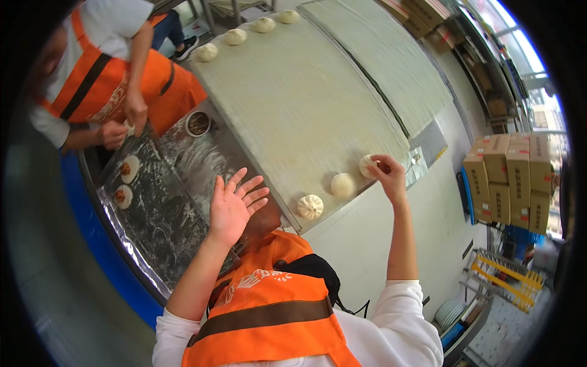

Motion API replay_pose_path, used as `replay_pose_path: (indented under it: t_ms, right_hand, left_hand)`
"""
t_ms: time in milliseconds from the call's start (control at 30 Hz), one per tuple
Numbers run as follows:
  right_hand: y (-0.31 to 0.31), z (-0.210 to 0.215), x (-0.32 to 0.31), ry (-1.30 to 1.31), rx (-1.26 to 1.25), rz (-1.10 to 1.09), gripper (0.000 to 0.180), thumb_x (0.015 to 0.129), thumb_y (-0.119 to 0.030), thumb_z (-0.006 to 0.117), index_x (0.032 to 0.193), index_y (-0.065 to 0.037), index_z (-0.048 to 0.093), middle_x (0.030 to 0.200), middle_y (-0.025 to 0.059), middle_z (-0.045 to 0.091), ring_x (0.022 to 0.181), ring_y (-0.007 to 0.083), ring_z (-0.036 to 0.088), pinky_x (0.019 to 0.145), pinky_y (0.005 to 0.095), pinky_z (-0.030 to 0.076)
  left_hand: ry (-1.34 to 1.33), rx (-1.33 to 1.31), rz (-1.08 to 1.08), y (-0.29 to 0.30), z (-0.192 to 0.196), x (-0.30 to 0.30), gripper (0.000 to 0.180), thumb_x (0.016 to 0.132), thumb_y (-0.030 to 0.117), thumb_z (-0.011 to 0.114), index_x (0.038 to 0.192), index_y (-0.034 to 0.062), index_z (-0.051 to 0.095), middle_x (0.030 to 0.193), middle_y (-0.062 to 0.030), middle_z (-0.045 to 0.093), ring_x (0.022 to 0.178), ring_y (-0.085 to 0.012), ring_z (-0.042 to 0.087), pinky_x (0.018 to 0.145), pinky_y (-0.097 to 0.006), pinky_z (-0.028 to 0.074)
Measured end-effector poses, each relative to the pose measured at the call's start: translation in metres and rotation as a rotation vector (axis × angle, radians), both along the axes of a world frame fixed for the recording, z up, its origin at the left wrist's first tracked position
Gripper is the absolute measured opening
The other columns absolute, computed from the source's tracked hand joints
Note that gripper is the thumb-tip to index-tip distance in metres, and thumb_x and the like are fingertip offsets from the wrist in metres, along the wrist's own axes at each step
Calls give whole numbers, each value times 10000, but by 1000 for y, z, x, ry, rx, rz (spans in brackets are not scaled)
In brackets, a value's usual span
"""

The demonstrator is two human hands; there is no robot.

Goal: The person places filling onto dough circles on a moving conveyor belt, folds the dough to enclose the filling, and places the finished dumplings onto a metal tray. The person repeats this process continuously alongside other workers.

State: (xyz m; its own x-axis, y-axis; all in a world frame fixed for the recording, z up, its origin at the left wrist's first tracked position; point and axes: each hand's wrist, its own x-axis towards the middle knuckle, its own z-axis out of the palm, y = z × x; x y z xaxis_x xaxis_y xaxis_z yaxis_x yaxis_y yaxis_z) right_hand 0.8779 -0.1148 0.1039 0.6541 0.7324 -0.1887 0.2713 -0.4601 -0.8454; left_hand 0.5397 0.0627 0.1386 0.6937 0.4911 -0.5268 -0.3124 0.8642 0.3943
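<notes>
The right hand [391, 175] pinches the rightmost dough bun [366, 167], perhaps to keep its shape; the left hand [232, 208] is spread, empty. Nearer buns [310, 207] stand apart, I think against sticking.

Place: you're in a commercial bun-making kitchen.
Worktop [174, 223]: floured metal, left of your left fingers [251, 185].
Buns [310, 207]: pleated, beside your right fingers [385, 161].
Co-worker [116, 37]: orange apron [165, 92] matching yours, forward-left of your left fingers.
Cartons [510, 177]: stacked high, right of your right fingers.
</notes>
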Motion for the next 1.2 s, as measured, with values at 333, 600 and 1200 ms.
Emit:
replay_pose_path:
  t_ms: [333, 600, 1200]
  right_hand:
    - [-8, -1, -7, -314, -20, 136, 258, 764, -162, 660, 971, -18, 606, 615, -1, 530, 555, 57, 465, 488, 202, 371]
    - [46, 48, -115, -597, 200, 82, 302, 775, -155, 645, 1048, -44, 578, 533, -35, 354, 489, 65, 302, 433, 239, 249]
    - [99, -30, -440, -506, -288, 650, 301, 685, -200, 673, 941, -55, 613, 876, 96, 586, 780, 220, 564, 712, 334, 454]
  left_hand:
    - [24, -12, 246, -9, -15, -125, 658, 863, 579, 274, 1306, 93, 265, 1127, -148, 501, 961, -263, 547, 811, -389, 446]
    - [118, 144, 423, -13, -14, -272, 627, 871, 537, 335, 1279, 60, 315, 1067, -135, 562, 930, -245, 572, 802, -367, 459]
    - [727, 226, 781, 144, -80, -619, 288, 804, 291, 595, 990, 78, 543, 845, -41, 586, 688, -122, 557, 559, -244, 477]
